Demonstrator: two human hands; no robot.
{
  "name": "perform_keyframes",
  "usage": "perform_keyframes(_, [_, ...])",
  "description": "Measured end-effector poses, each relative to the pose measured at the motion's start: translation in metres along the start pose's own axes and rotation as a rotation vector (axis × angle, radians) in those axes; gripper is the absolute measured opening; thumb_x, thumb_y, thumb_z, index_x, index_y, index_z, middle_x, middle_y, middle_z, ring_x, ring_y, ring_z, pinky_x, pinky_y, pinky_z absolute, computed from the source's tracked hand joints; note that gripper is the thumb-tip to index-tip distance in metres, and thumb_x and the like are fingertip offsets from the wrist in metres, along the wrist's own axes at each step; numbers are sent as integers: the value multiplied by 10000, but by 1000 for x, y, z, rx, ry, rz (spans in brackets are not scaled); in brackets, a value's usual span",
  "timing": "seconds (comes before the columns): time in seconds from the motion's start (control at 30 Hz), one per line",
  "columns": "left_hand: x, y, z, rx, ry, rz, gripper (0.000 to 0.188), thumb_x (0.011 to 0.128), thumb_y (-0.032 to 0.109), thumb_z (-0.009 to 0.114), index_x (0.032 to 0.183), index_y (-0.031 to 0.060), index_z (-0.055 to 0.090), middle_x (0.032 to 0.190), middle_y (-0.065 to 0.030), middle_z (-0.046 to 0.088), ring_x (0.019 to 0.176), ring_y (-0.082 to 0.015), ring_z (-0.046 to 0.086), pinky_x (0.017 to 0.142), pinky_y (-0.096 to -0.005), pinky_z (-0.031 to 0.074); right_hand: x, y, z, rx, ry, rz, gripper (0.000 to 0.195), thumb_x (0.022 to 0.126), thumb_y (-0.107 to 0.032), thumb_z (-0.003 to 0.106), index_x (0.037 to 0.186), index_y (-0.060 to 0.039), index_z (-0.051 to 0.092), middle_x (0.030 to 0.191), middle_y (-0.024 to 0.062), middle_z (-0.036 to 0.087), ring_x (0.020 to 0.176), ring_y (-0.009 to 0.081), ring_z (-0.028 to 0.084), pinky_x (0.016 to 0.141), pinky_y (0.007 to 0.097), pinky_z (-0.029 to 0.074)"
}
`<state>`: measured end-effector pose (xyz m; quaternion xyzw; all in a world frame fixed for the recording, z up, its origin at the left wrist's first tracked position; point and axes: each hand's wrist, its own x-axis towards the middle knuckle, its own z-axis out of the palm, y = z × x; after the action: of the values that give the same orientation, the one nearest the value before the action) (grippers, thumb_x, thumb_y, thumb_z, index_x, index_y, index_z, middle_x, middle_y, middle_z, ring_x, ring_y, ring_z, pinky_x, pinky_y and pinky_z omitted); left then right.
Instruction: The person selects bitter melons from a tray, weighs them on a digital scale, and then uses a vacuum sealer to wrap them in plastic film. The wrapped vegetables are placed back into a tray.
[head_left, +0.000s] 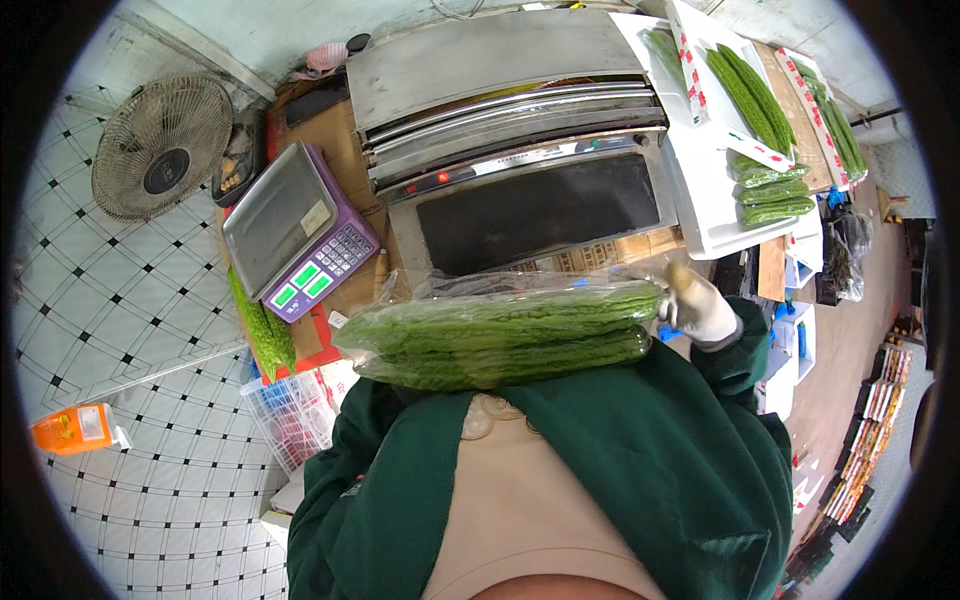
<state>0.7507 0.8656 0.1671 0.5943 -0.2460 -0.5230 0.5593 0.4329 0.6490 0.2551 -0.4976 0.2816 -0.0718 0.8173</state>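
Note:
A pack of long, ridged green gourds (487, 341), which look like bitter gourds, lies crosswise in front of my chest. Clear plastic film wraps it and stands up loosely along its far side. My right hand (697, 304), in a white glove, grips the pack's right end, and the hand is slightly blurred. My left hand is out of view; the sleeve on that side runs under the pack's left end. Just beyond the pack stands a film wrapping machine (517, 165) with steel rollers and a dark flat plate (540, 214).
A purple digital scale (300, 232) stands left, with bumpy green gourds (259, 322) beside it. A white foam box (697, 225) at right bears wrapped gourds (776, 195) and long green vegetables (750, 97). A fan (161, 150) and plastic crate (289, 416) are at left.

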Motion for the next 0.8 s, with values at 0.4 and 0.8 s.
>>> perform_keyframes(0.4, [-3,30,-40,-392,-159,-215,395,951,254,551,1263,12,540,1241,-154,589,1060,-273,603,945,-380,482,73,-35,134,-1398,-174,-114,531,929,-497,519,795,11,594,681,228,613,663,392,640,639,467,516])
perform_keyframes(0.8, [25,125,36,1049,-941,-101,597,925,530,520,1189,-5,560,1010,-239,660,918,-339,658,823,-405,511,91,-26,136,-1556,-398,-75,558,840,-545,597,902,10,614,748,203,652,694,361,661,663,438,525])
